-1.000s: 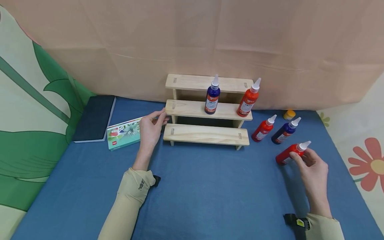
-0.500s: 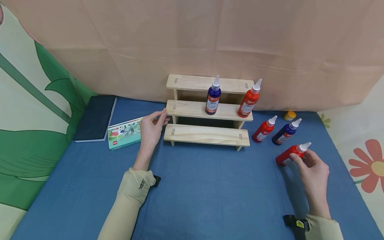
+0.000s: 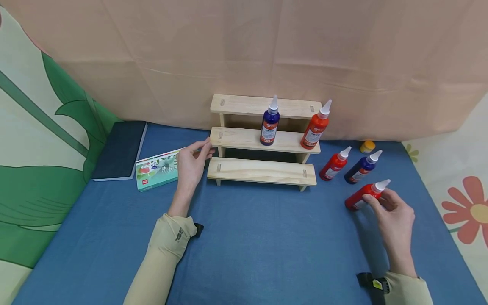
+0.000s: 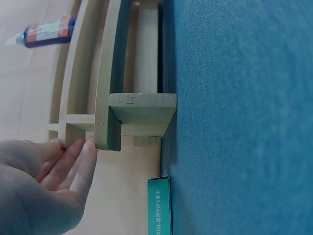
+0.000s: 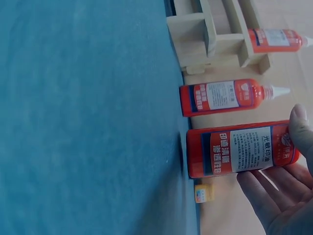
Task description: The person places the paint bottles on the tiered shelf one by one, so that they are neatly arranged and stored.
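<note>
My right hand point(image 3: 396, 220) holds a red stamp-ink bottle point(image 3: 359, 198) with a white nozzle, thumb on one side and fingers on the other. Its label point(image 5: 252, 148) shows in the right wrist view; whether its base touches the table is hard to tell. My left hand point(image 3: 191, 163) pinches the left end of the middle tier of a three-tier wooden stand point(image 3: 244, 137), thumb and fingertips point(image 4: 88, 152) at that edge. A blue ink bottle point(image 3: 269, 127) and a red ink bottle point(image 3: 314, 129) stand on the middle tier.
Right of the stand are another red bottle point(image 3: 333, 167), a blue bottle point(image 3: 360, 170) and a small yellow-capped container point(image 3: 367, 147). A green box point(image 3: 157, 171) and a dark notebook point(image 3: 120, 150) lie at left on the blue cloth point(image 3: 263, 254). A beige backdrop point(image 3: 171, 55) hangs behind.
In the last half second, my right hand and the red bottle have shifted slightly left. My left hand stays at the stand.
</note>
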`<state>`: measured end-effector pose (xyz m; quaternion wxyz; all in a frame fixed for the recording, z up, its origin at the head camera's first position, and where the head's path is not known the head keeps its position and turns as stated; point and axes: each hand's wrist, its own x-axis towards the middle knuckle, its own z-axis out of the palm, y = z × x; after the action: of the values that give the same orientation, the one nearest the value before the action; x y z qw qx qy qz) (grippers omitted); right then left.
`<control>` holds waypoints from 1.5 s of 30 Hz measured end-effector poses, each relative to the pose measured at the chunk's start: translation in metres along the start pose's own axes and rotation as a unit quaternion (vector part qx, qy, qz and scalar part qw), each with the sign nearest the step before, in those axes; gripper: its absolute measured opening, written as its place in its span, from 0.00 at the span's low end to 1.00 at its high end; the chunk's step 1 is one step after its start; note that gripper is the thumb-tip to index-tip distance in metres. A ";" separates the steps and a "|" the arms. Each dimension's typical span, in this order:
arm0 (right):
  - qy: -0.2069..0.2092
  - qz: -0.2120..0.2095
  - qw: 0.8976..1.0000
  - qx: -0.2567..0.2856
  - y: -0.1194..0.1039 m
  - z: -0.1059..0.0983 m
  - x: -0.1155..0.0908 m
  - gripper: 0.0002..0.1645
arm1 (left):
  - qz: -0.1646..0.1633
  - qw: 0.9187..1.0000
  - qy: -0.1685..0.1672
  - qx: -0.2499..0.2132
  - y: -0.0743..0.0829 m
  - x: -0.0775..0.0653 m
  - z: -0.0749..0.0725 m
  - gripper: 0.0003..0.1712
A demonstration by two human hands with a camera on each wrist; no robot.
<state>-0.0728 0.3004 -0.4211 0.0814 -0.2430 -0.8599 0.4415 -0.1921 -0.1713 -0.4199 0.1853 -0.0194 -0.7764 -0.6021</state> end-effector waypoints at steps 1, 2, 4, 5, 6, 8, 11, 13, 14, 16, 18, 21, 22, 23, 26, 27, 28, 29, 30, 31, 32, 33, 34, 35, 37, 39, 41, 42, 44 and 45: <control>0.001 -0.002 1.000 -0.002 -0.001 0.000 -0.001 0.38 | 0.000 1.000 0.000 0.002 0.000 0.000 0.000 0.14; 0.003 -0.003 1.000 -0.002 -0.001 0.001 -0.001 0.38 | 0.001 1.000 0.000 0.003 0.000 0.000 0.000 0.14; 0.007 -0.004 1.000 -0.001 -0.003 0.001 -0.003 0.37 | 0.003 1.000 -0.001 0.003 0.001 0.000 0.001 0.14; 0.008 -0.004 1.000 0.000 -0.005 0.002 -0.004 0.37 | 0.004 1.000 -0.001 0.003 0.001 0.000 0.001 0.14; 0.010 -0.006 1.000 0.000 -0.006 0.002 -0.004 0.37 | 0.005 1.000 0.000 0.001 0.000 0.000 0.001 0.14; 0.013 -0.010 1.000 0.001 -0.009 0.003 -0.006 0.37 | 0.008 1.000 0.000 -0.001 0.000 0.001 0.001 0.14; 0.013 -0.018 1.000 0.000 -0.014 0.004 -0.008 0.36 | 0.011 1.000 0.000 0.000 -0.001 0.001 0.000 0.14; 0.012 -0.025 1.000 -0.003 -0.016 0.004 -0.010 0.36 | 0.012 1.000 0.001 0.000 -0.001 0.001 0.000 0.13; 0.012 -0.028 1.000 -0.004 -0.017 0.005 -0.010 0.36 | 0.011 1.000 0.001 0.000 -0.001 0.001 0.000 0.13; 0.011 -0.034 0.999 -0.006 -0.020 0.005 -0.010 0.36 | 0.011 1.000 0.002 0.000 -0.001 0.001 0.001 0.13; 0.011 -0.041 0.999 -0.007 -0.022 0.006 -0.010 0.36 | 0.011 1.000 0.002 -0.002 -0.001 0.001 0.001 0.14; 0.010 -0.055 0.998 -0.008 -0.026 0.007 -0.010 0.36 | 0.010 1.000 0.001 -0.003 -0.001 0.000 0.001 0.14; 0.009 -0.060 0.998 -0.009 -0.028 0.007 -0.010 0.36 | 0.010 1.000 0.001 -0.004 -0.001 0.000 0.001 0.14; 0.008 -0.064 0.998 -0.010 -0.029 0.008 -0.010 0.36 | 0.009 1.000 0.001 -0.006 -0.001 0.000 0.001 0.14; 0.006 -0.077 0.997 -0.009 -0.033 0.010 -0.011 0.35 | 0.007 1.000 0.004 -0.011 -0.001 -0.001 0.000 0.14; 0.007 -0.079 0.997 -0.009 -0.034 0.010 -0.011 0.35 | 0.007 1.000 0.003 -0.011 -0.001 -0.001 0.000 0.14; 0.007 -0.081 0.997 -0.009 -0.035 0.011 -0.012 0.35 | 0.008 1.000 0.002 -0.010 -0.001 -0.001 0.000 0.14; 0.007 -0.081 0.997 -0.008 -0.036 0.012 -0.012 0.35 | 0.008 1.000 0.001 -0.009 -0.001 -0.001 0.000 0.14; 0.007 -0.082 0.997 -0.008 -0.037 0.012 -0.012 0.35 | 0.008 1.000 0.001 -0.005 -0.001 -0.001 0.000 0.14; 0.007 -0.083 0.997 -0.009 -0.038 0.013 -0.012 0.35 | 0.008 1.000 0.001 -0.003 0.000 -0.001 0.000 0.14; 0.005 -0.083 0.997 -0.009 -0.038 0.014 -0.013 0.35 | 0.007 1.000 0.000 0.000 0.000 -0.001 0.000 0.14; 0.004 -0.083 0.997 -0.008 -0.038 0.015 -0.013 0.35 | 0.006 1.000 0.000 0.005 0.000 -0.001 0.000 0.14; 0.002 -0.083 0.996 -0.008 -0.039 0.016 -0.013 0.35 | 0.005 1.000 0.000 0.007 0.001 -0.001 0.000 0.14; 0.000 -0.085 0.996 -0.008 -0.039 0.017 -0.013 0.35 | 0.004 1.000 0.000 0.009 0.001 -0.001 0.000 0.14; -0.002 -0.089 0.996 -0.007 -0.041 0.019 -0.014 0.35 | 0.002 1.000 0.002 0.011 0.001 -0.001 0.000 0.14; -0.003 -0.094 0.996 -0.007 -0.042 0.020 -0.015 0.35 | 0.001 1.000 0.002 0.010 0.001 -0.002 0.000 0.14; -0.002 -0.100 0.995 -0.007 -0.044 0.022 -0.016 0.35 | 0.001 1.000 0.002 0.007 0.002 -0.002 0.000 0.14; -0.002 -0.103 0.995 -0.007 -0.044 0.023 -0.016 0.34 | 0.001 1.000 0.002 0.007 0.002 -0.001 0.000 0.14; -0.003 -0.109 0.994 -0.005 -0.046 0.025 -0.017 0.34 | 0.002 1.000 0.002 0.004 0.001 -0.001 -0.001 0.14; -0.004 -0.111 0.994 -0.004 -0.047 0.026 -0.017 0.34 | 0.002 1.000 0.003 0.003 0.002 -0.001 -0.001 0.14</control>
<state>-0.0833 0.2499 -0.3980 0.1252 -0.1447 -0.8838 0.4270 -0.1905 -0.1714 -0.4187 0.1888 -0.0189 -0.7775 -0.5995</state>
